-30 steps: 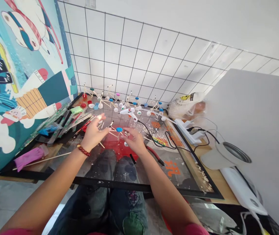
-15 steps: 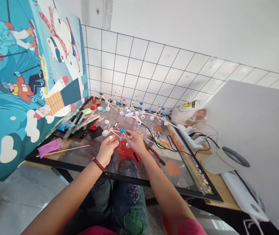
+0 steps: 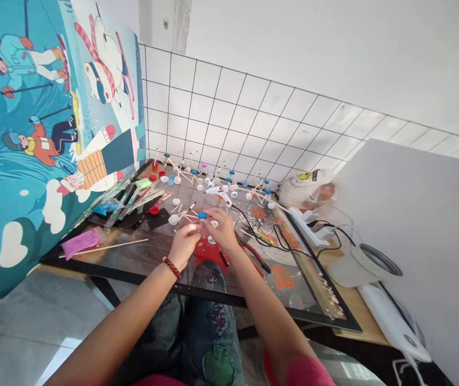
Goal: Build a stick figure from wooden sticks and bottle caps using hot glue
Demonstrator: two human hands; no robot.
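A small model of thin sticks with a blue cap [image 3: 202,215] and a white cap [image 3: 174,219] stands before me at the middle of the table. My right hand [image 3: 222,229] has its fingers closed on the blue cap's side of the model. Just below it, my left hand [image 3: 186,244], with a bead bracelet at the wrist, pinches at the model's lower sticks; its fingertips are partly hidden. Close to the right fingers is another white cap [image 3: 214,224]. Behind the hands lies a white glue gun [image 3: 220,193].
Several stick-and-cap models [image 3: 231,173] line the back by the wire grid. Left are tools, sticks and a pink packet [image 3: 82,242]. On the right are red-handled pliers [image 3: 256,256], a black cord, a power strip [image 3: 311,225] and a lamp [image 3: 358,265].
My left hand has moved slightly right and closer to my right hand. The right fingers have come nearer to the blue cap. The whole view has shifted slightly.
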